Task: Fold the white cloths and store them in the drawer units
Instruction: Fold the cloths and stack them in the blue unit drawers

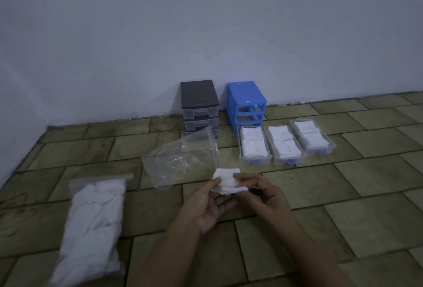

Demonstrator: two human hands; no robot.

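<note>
A small folded white cloth (228,181) is held above the tiled floor between both hands. My left hand (211,204) pinches its left edge and my right hand (263,195) pinches its right edge. A clear bag full of white cloths (96,222) lies on the floor at the left. The blue drawer frame (247,103) stands by the wall with its slots empty. Its three clear drawers (287,143) sit on the floor in front, each filled with folded white cloths. A brown drawer unit (199,105) stands to the left of the blue one.
An empty clear plastic bag (178,160) lies crumpled on the floor just beyond my hands, partly in front of the brown unit. A pale wall (206,23) closes the back. Tiled floor (343,206) extends to the right.
</note>
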